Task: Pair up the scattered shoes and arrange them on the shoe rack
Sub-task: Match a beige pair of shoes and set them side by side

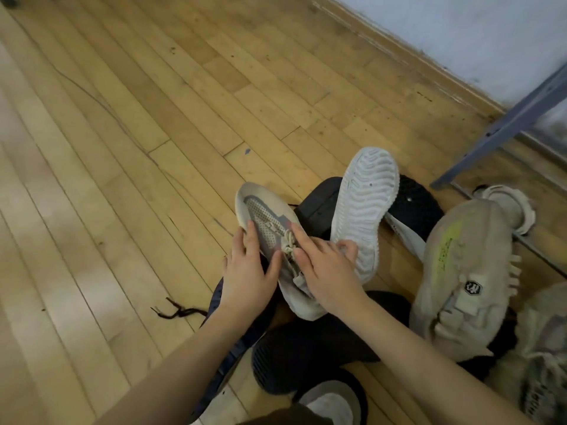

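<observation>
Both hands met over a heap of shoes on the wooden floor [129,148]. The left hand [248,277] gripped the grey sneaker [264,216] from its left side — fingers curled over the edge, thumb on the upper. The right hand [325,265] pinched the heel of the upturned white-soled shoe [365,194], index finger stretched onto the sneaker's laces. A beige knit shoe [460,271] lay to the right — near a grey metal rack leg [506,124].
</observation>
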Motion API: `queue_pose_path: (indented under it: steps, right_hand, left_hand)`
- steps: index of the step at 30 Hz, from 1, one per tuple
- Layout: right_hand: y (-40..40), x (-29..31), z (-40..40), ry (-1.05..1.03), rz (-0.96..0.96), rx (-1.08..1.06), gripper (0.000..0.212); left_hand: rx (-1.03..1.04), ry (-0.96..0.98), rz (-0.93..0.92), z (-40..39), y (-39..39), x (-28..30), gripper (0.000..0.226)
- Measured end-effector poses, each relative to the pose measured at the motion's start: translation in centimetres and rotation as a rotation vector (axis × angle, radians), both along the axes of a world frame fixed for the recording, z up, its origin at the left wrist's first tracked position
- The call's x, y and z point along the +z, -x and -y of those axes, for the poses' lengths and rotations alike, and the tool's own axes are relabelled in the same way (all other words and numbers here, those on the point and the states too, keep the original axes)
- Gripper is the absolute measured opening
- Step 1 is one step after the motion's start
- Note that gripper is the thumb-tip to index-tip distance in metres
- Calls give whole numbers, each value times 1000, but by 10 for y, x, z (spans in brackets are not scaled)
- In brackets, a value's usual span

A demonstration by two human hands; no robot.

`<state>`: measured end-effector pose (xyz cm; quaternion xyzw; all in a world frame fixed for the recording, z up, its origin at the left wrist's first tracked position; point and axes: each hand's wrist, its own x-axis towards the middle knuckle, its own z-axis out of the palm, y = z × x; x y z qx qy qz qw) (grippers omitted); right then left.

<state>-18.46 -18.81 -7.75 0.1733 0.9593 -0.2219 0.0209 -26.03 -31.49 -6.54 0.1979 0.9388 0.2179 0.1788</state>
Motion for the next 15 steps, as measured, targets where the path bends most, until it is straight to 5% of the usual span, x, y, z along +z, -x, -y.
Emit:
queue_pose_path:
  steps: [9, 15]
  right_hand:
    - [-14, 15, -1, 151, -284, -156, 48]
    - [-38, 42, -27, 0, -489, -259, 40]
  left_hand:
    - [-44, -439, -11, -12, 2, 16, 58]
    - [-106, -567, -75, -47, -13, 40, 54]
